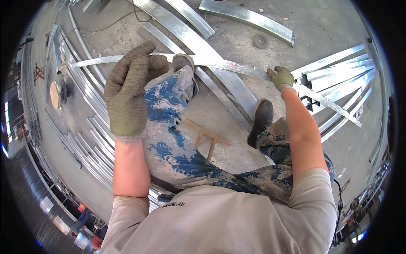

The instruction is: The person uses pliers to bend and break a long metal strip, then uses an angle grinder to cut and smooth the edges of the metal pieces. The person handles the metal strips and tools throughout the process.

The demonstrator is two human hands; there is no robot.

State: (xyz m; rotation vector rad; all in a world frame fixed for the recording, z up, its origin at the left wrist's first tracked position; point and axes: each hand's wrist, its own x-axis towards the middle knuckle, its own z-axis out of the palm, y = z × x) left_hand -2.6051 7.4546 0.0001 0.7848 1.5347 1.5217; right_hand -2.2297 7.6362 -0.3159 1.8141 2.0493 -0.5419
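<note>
Our right hand (282, 79) is clamped on the long flat metal strip (237, 67); we can't tell if our raised left hand (127, 95) grips anything.

Across the floor (306, 25) a strip (228, 65) is laid from left to right, with its right part gripped by the right hand (281, 78). Beneath it a beam (230, 82) is crossed. Channels (338, 70) are fanned out toward the floor's right edge; rails (86, 78) are ranged along its left. Beyond the strip, a disc (260, 41) is set just before a short beam (249, 19). A frame (207, 134) is placed between the legs (169, 122).
</note>
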